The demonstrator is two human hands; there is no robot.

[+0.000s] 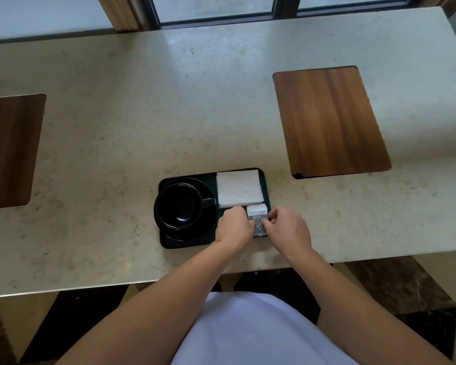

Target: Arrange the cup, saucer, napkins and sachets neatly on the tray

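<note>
Below the napkins (239,187), white sachets (257,213) are pinched on the dark tray (166,243) by the left hand (233,225) and right hand (287,227).

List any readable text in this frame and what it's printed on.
"taikoo", after two characters too blurred to read: top line on the white sachets, which both hands pinch, the left hand and the right hand.
Smaller lines beneath it on the sachets: too small and blurred to read.
Cup, saucer, napkins, tray: no text visible.
</note>
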